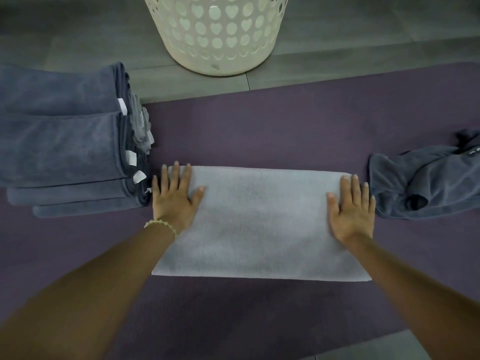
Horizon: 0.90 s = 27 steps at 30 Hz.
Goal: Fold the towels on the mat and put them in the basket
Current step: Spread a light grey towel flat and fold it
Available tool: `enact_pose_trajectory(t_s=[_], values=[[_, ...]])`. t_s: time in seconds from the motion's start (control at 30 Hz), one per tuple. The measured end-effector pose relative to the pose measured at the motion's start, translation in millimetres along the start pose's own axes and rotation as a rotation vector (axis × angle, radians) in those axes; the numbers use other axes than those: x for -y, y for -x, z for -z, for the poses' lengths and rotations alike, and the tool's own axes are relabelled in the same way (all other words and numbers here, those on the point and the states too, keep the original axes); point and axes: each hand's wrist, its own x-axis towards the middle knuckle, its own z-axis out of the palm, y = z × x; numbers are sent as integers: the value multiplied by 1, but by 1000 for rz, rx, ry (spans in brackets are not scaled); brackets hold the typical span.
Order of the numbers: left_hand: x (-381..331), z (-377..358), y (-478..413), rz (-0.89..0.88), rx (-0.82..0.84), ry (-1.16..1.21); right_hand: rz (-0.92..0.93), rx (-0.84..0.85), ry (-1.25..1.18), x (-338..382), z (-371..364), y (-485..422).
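A light grey towel (257,224) is lying folded flat on the purple mat (259,131) at the centre of the frame. The left hand (174,198) is pressing its left end with fingers spread and straight, grasping nothing, and the right hand (352,203) is pressing its right end in the same released way. A beaded bracelet (161,226) is sitting on the left wrist. A stack of folded dark blue towels (65,141) is resting at the left, a crumpled dark blue towel (426,185) at the right edge. The white perforated basket (218,32) is standing on the grey floor (78,35) at the top centre.
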Motion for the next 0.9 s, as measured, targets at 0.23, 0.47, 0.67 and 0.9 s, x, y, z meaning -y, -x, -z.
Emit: enact_pose_trajectory(t_s=[0.23,0.47,0.67,0.9], values=[[-59,-44,108,-408,-103,190,431,-49,-146,81,-53,110],[-51,-58,108,-314,-60,87,492,-39,84,42,-58,108],[3,-52,95,-159,-71,77,299,22,95,-18,-38,98],[12,-38,90,41,-69,340,228,58,56,-58,-23,93]])
